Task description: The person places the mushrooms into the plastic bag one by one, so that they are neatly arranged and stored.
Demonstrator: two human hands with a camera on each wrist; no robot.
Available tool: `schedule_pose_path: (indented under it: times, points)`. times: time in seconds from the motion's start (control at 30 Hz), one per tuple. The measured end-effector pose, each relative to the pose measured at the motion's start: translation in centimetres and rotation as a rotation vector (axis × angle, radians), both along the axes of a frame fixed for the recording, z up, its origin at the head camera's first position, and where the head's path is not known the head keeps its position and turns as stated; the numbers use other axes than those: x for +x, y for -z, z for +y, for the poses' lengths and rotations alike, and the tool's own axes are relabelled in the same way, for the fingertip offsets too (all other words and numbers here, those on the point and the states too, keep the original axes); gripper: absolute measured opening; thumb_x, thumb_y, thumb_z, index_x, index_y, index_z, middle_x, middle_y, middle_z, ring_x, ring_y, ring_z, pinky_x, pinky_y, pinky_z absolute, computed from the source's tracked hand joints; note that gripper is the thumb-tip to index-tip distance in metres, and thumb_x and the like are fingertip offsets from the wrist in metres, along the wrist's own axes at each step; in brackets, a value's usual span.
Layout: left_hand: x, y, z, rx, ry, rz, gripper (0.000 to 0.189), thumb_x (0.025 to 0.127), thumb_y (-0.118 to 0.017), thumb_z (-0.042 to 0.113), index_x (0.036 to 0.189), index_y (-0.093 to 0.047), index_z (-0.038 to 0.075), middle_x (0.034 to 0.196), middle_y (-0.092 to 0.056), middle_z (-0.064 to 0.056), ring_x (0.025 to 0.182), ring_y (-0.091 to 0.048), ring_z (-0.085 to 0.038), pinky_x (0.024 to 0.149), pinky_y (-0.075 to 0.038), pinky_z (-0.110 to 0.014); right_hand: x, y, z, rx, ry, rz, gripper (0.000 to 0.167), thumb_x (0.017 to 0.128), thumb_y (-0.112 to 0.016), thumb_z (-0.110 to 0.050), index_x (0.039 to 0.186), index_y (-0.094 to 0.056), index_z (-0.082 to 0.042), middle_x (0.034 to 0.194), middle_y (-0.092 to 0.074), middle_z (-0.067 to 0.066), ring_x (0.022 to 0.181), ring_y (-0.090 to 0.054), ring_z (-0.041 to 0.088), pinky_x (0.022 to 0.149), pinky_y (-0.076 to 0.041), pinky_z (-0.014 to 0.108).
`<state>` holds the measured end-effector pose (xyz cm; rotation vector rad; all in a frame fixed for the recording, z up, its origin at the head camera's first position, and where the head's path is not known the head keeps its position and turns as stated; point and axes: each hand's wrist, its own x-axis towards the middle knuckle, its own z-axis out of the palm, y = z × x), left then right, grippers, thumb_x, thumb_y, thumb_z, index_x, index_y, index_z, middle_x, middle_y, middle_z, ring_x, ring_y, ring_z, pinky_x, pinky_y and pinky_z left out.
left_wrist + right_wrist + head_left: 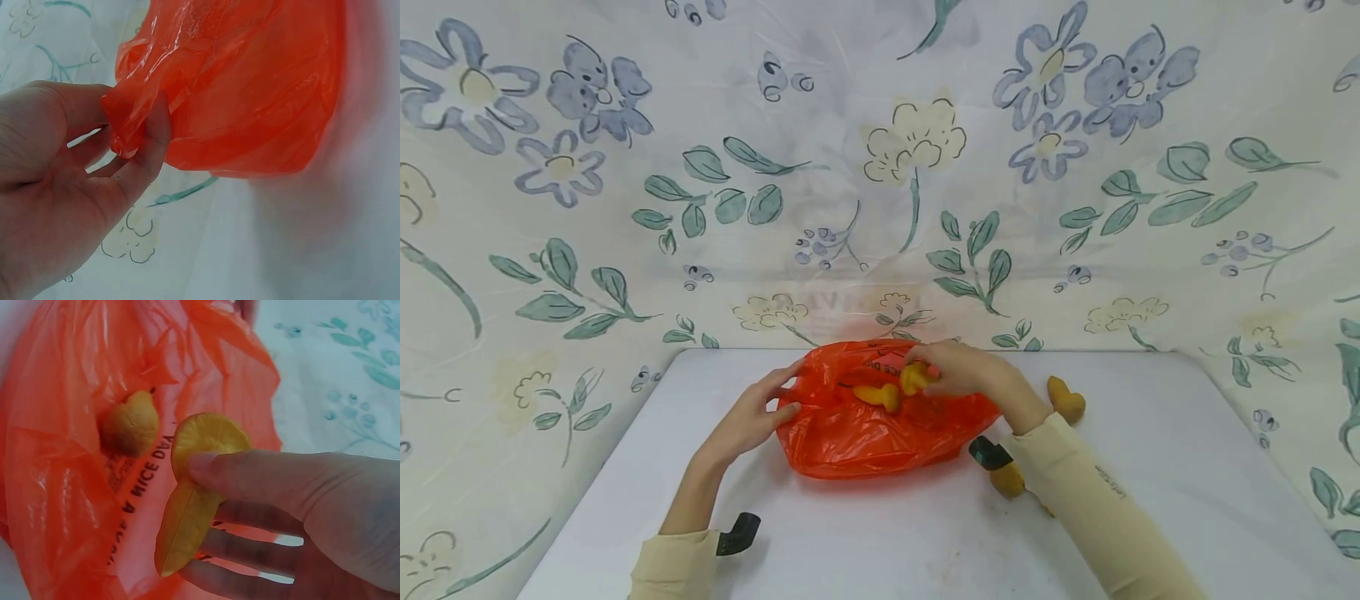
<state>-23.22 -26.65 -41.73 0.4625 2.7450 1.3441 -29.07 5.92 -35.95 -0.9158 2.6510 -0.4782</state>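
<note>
A red plastic bag [850, 442] lies spread open on the table, with dark printed letters inside it. My left hand [752, 421] is at its left side; in the left wrist view the thumb and fingers pinch a gathered edge of the bag [250, 94]. Over the bag's opening, my right hand [962, 367] grips a yellow gourd-like piece [187, 528], with a ribbed round end and a tapered end. The thumb presses on the round end, fingers behind. Inside the bag lies another yellow gourd-like piece [876, 396].
To the right of the bag, a yellow piece [1066, 400] lies on the white table [865, 542]. Another yellow piece [1006, 481] is partly covered by the right forearm and its black wrist camera [990, 453]. A flowered cloth [850, 167] hangs behind the table.
</note>
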Motion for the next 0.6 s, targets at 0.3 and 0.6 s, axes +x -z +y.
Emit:
schedule_pose_path:
  times: [0.3,0.6]
  points:
    - [0.0,0.0,-0.1,0.010,0.003,-0.002,0.065,0.095,-0.059,0.005,0.154,-0.034,0.020,0.149,-0.045,-0.017,0.123,-0.054,-0.038,0.084,-0.060,-0.036,-0.3,1.0,-1.0,0.054,0.023,-0.022,0.047,0.090,-0.070,-0.014,0.134,-0.056,-0.017,0.120,-0.064,0.002,0.112,-0.057,0.022,0.103,-0.050,0.039]
    - [0.0,0.0,-0.1,0.014,0.007,0.001,0.065,0.095,-0.059,0.005,0.154,-0.034,0.020,0.149,-0.044,-0.017,0.124,-0.052,-0.039,0.086,-0.060,-0.038,-0.7,1.7,-1.8,0.141,0.117,-0.068,0.053,0.089,-0.071,-0.014,0.139,-0.053,-0.020,0.124,-0.062,0.002,0.114,-0.054,0.023,0.107,-0.047,0.044]
